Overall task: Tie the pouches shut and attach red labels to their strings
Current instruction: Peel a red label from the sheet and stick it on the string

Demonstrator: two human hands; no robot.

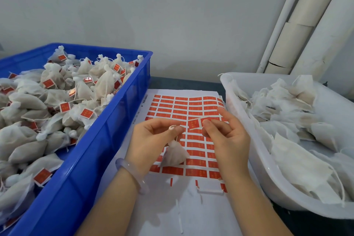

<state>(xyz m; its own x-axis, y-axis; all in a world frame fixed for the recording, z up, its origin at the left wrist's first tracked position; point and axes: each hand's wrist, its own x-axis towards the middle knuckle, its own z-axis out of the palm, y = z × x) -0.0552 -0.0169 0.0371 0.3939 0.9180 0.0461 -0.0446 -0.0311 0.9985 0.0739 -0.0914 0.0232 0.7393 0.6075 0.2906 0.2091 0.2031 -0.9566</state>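
Your left hand (pixel 151 140) pinches the string (pixel 173 127) in its grip, the pouch (pixel 175 154) dangling beneath over the label sheet (pixel 182 93). Just right, your right hand (pixel 226 140) pinches a peeled red label (pixel 194 123) in its grip, long axis roughly left-right, its near end facing that string.

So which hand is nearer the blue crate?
Left. The left hand, pinching the pouch string, is right of the blue crate; the right hand, holding a red label, is beside the white tub.
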